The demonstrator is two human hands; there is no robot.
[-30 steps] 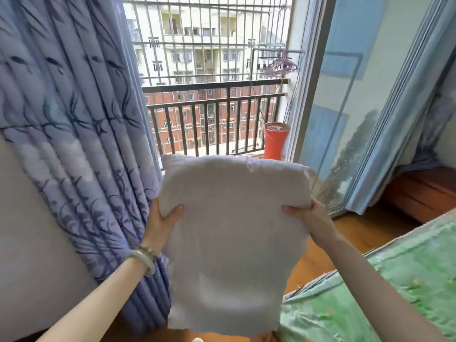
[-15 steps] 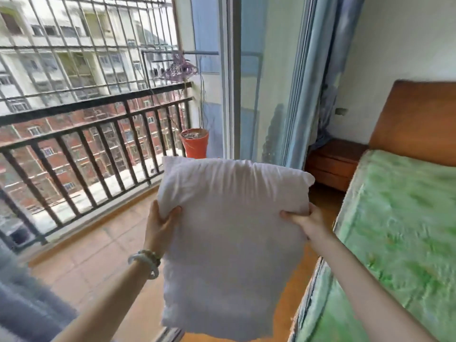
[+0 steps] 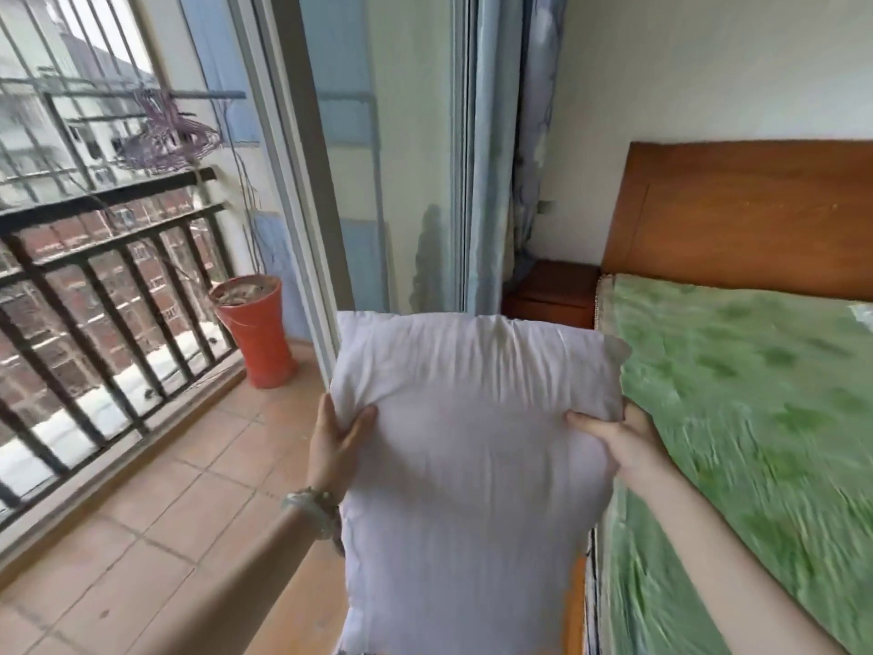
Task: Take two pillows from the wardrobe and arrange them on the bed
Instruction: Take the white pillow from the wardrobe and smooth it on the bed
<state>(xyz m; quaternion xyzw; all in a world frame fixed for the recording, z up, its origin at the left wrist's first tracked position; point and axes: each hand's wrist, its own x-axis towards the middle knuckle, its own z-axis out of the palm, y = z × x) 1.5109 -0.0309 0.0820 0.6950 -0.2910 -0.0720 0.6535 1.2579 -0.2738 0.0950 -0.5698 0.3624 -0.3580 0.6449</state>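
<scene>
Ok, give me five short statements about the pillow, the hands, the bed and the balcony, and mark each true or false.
1. Both hands hold the white pillow, the left hand on one side edge and the right hand on the other. True.
2. The pillow already lies flat on the bed. False: it hangs upright in the air, beside the bed.
3. The bed has a green cover and a wooden headboard. True.
4. A blue pot stands by the balcony railing. False: the pot is orange-red.
5. The right wrist wears bracelets. False: the bracelets are on the left wrist.
</scene>
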